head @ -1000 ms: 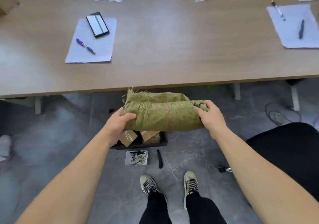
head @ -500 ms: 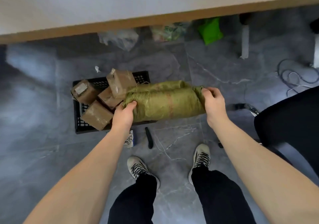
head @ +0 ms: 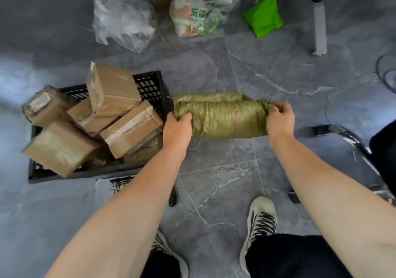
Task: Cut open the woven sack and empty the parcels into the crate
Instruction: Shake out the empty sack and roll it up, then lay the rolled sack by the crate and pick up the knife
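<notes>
Head view, looking straight down at a grey marbled floor [head: 235, 181]. Green woven sack [head: 222, 119]: rolled into a short horizontal bundle, held above the floor close to frame centre, its left end just beside the right wall of the crate. Left hand [head: 176, 127]: grips the left end of the roll, thumb on top and the remaining fingers wrapped underneath, out of sight. Right hand [head: 278, 119]: grips the right end, fingers curled over and pinching the bunched fabric. Black plastic mesh crate [head: 150, 87]: stands on the floor at 9 o'clock. Parcels [head: 132, 127]: several brown cardboard boxes sealed with clear tape, heaped in the crate at mixed angles; one stands tilted on top toward the rear, and two at the left side overhang the rim. Whether any parcel is inside the rolled sack cannot be determined. Clear crumpled plastic bag [head: 122, 18]: on the floor at 11 o'clock. Printed plastic bag [head: 199, 9], stuffed full: at 12 o'clock. Bright green pouch [head: 263, 14]: at 1 o'clock, just beside the printed bag. Pale upright leg [head: 320, 27]: at 2 o'clock. Metal chair base [head: 347, 136]: at 3 o'clock. White packet [head: 105, 188]: on the floor against the crate's near side, partly hidden by the left forearm. Light laced shoe [head: 260, 220] and dark trousers: at 6 o'clock.
</notes>
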The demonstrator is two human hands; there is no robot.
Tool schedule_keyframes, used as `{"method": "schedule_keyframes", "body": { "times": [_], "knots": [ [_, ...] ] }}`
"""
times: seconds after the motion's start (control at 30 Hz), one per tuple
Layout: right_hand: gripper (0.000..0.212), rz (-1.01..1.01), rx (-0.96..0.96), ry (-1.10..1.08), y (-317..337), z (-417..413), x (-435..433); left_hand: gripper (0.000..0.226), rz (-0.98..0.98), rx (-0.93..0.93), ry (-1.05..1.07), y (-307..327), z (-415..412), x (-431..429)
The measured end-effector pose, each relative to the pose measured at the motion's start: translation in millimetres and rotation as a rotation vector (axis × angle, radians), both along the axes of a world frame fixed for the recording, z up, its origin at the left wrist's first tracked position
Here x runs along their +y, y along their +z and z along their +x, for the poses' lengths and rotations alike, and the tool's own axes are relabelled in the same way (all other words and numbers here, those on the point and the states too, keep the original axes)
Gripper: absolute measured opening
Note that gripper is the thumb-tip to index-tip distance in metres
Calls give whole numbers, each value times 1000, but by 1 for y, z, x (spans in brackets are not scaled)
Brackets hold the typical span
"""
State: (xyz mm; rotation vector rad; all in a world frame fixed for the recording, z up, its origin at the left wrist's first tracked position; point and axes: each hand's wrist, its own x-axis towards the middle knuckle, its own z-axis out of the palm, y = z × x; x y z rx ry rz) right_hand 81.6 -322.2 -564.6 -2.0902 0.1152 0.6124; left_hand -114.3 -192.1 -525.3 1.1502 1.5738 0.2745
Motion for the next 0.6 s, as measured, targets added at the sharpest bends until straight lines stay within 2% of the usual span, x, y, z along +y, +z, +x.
{"method": "schedule_keyframes", "body": {
  "times": [0.2, 0.47, 0.6],
  "knots": [
    [15, 39, 25, 83, -84, 3, 1, 46, -26, 66, 156, -91, 8, -11],
    [29, -56, 95, 253, -183, 4, -4, 50, 61, 314, -60, -191, -3, -10],
    [38, -157, 104, 354, -205, 1, -15, 65, 71, 321, -110, -209, 0, -15]
  ]
}}
